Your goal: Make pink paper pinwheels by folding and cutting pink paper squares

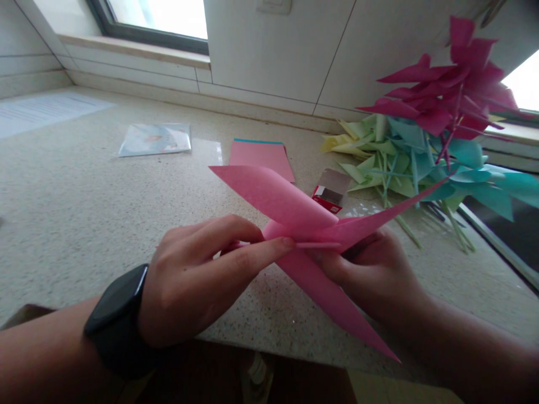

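One light-pink pinwheel (282,196), two hands (193,275) (379,272)

Left hand (197,280) in a pinch, back upward; right hand (379,269) pinched too, thumb (334,266) inward; forearms (50,342) angled together.

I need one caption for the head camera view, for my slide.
Left hand and right hand hold a pink pinwheel and pink stick above a speckled counter.
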`<action>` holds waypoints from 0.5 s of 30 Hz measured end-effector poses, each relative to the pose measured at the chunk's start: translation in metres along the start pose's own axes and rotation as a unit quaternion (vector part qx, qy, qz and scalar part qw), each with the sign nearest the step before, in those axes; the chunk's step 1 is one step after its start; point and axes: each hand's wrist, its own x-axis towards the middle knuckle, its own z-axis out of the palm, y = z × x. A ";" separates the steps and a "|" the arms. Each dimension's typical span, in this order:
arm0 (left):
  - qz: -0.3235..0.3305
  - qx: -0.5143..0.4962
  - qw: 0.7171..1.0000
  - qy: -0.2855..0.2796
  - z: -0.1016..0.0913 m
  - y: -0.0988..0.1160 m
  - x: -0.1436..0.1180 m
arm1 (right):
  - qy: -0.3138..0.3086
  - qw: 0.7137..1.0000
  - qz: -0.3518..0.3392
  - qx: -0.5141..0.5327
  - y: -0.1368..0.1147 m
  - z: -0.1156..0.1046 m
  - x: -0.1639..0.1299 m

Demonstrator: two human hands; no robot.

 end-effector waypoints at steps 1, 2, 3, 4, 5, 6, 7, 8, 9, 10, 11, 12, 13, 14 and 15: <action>-0.002 0.002 1.000 -0.002 0.000 0.000 0.000 | 0.003 1.000 0.001 0.003 0.000 0.000 0.000; -0.002 0.002 1.000 -0.004 0.000 0.000 0.000 | 0.004 1.000 0.002 0.007 0.000 0.000 0.000; -0.004 0.001 1.000 -0.007 0.000 0.000 -0.001 | 0.004 1.000 0.001 0.010 0.000 0.001 0.000; -0.004 0.001 1.000 -0.005 0.000 0.000 -0.001 | 0.001 1.000 -0.001 0.011 -0.001 0.000 0.000; -0.002 0.000 1.000 0.000 0.000 0.000 0.000 | -0.004 1.000 -0.005 0.010 -0.001 0.000 0.000; 0.003 0.000 1.000 0.005 0.000 0.000 0.000 | -0.009 1.000 -0.007 0.004 -0.002 0.000 0.000; 0.010 -0.003 1.000 0.014 0.001 0.001 0.000 | -0.013 1.000 -0.011 -0.005 -0.003 -0.001 -0.001; 0.015 -0.005 1.000 0.019 0.001 0.001 0.000 | -0.014 1.000 -0.016 -0.015 -0.004 -0.001 -0.001; 0.014 -0.005 1.000 0.023 0.000 0.002 0.000 | -0.014 0.999 -0.022 -0.025 -0.005 -0.002 -0.001; 0.007 -0.003 1.000 0.026 0.000 0.003 0.000 | -0.015 0.999 -0.032 -0.036 -0.007 -0.002 -0.002; -0.002 0.000 1.000 0.027 0.000 0.004 0.000 | -0.015 0.998 -0.043 -0.048 -0.009 -0.003 -0.002; -0.011 0.003 1.000 0.028 0.000 0.006 0.000 | -0.016 0.996 -0.054 -0.062 -0.011 -0.003 -0.002; -0.017 0.006 0.999 0.031 0.000 0.007 0.000 | -0.017 0.995 -0.067 -0.076 -0.013 -0.003 -0.002; -0.020 0.006 0.999 0.033 -0.001 0.008 0.001 | -0.018 0.993 -0.077 -0.091 -0.014 -0.003 -0.002; -0.018 0.003 0.999 0.035 -0.001 0.009 0.002 | -0.019 0.991 -0.083 -0.104 -0.015 -0.003 -0.002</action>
